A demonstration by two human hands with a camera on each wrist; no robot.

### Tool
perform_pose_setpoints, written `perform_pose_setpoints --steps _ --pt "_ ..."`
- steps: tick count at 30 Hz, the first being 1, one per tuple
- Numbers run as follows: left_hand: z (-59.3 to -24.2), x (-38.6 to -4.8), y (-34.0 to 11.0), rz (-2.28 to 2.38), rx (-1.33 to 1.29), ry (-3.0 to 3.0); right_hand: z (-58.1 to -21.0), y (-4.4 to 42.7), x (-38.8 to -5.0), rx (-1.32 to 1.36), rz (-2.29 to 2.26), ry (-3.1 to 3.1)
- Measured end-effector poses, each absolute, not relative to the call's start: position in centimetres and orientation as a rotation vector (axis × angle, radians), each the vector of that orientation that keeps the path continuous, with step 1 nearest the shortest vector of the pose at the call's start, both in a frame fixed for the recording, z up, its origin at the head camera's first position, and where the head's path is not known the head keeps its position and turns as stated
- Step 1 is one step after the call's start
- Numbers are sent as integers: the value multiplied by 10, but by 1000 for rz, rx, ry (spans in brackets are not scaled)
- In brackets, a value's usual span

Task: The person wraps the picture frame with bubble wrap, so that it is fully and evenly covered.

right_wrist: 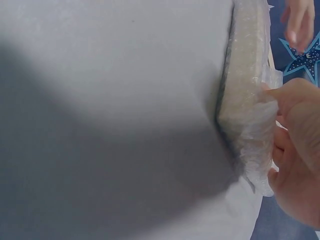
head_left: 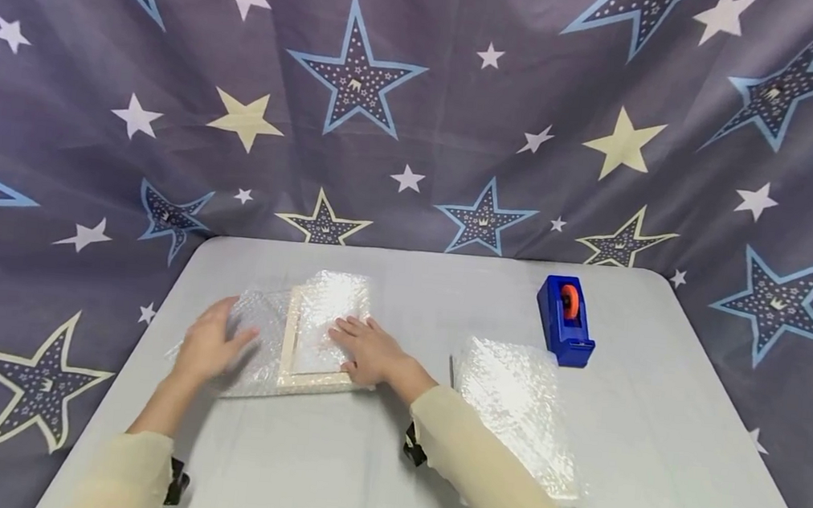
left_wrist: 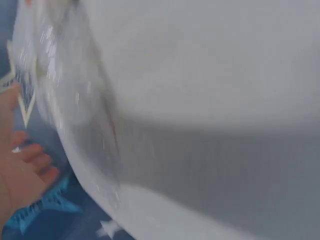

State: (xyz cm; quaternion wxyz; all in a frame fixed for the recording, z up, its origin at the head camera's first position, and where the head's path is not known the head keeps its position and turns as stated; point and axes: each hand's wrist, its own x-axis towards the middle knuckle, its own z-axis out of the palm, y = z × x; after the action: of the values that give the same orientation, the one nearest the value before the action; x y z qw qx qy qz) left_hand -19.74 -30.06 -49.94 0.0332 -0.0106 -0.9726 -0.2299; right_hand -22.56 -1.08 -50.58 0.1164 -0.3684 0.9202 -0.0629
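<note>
A pale wooden frame (head_left: 290, 332) lies on the left part of the table, partly covered by clear bubble wrap (head_left: 253, 353). My right hand (head_left: 372, 353) rests on the wrap folded over the frame's right side, fingers spread. In the right wrist view, the thumb of my right hand (right_wrist: 297, 150) is at the wrapped edge. At the wrap's left end is my left hand (head_left: 211, 346), thumb apart from the fingers. The left wrist view shows my left hand (left_wrist: 25, 167) with loosely extended fingers, beside the blurred wrap (left_wrist: 75, 95); whether it touches the wrap, I cannot tell.
Another flat bubble-wrapped item (head_left: 516, 409) lies to the right, partly behind my right sleeve. Beyond it stands a blue tape dispenser (head_left: 566, 324) with an orange roll hub. A star-patterned curtain (head_left: 433, 111) hangs behind the white table (head_left: 432, 288).
</note>
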Motion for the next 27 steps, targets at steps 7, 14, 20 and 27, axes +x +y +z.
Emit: perform_pose_setpoints --steps 7,14,20,27 --pt "-490 -182 -341 -599 514 -3242 -506 -7 -225 -1060 -227 2683" --pt "-500 -171 -354 -529 628 -3206 -507 -5 -224 -1064 -217 2671" --pt "-500 -174 -368 -1006 720 -2958 -504 -7 -225 -1080 -251 2660" --pt "-496 -176 -383 -2143 660 -2633 -502 -10 -227 -1092 -274 2648"
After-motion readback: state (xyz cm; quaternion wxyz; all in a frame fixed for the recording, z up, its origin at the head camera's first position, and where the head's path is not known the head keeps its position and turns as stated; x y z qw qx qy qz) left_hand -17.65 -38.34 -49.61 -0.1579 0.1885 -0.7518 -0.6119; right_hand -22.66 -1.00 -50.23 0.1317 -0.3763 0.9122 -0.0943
